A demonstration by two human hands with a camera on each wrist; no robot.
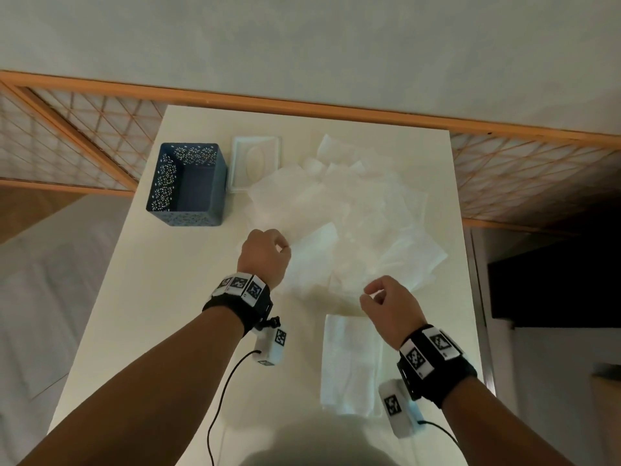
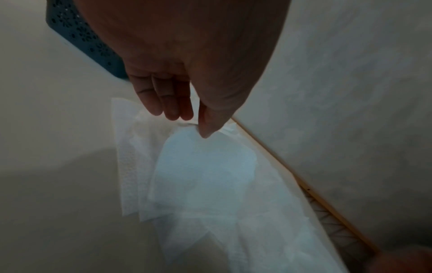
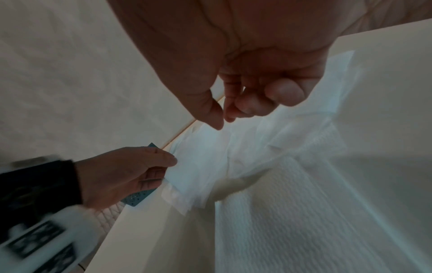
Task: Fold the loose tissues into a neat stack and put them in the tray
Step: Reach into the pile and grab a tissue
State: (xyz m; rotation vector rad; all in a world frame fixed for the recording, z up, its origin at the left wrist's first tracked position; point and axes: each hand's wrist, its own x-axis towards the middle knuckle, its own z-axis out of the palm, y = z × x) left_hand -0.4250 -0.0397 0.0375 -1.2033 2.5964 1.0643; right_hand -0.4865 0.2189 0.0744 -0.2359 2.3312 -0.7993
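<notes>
My left hand (image 1: 284, 247) pinches one edge of a thin white tissue (image 1: 322, 270) between thumb and fingers. My right hand (image 1: 369, 292) pinches the opposite edge, its other fingers curled. The tissue (image 2: 203, 166) hangs between the two hands, just above the table. In the right wrist view the right hand (image 3: 222, 120) nips the tissue (image 3: 198, 166) at its top, and the left hand (image 3: 168, 166) holds its side. The pile of loose tissues (image 1: 363, 203) spreads over the table's middle. A folded stack (image 1: 351, 361) lies at the front right. The blue perforated tray (image 1: 168, 183) stands at the back left.
A white tissue box (image 1: 255, 163) lies right of the tray, partly under the pile. The table (image 1: 151, 314) is white; its left front part is bare. A wooden lattice screen (image 1: 84, 136) runs behind it. Camera cables hang from both wrists.
</notes>
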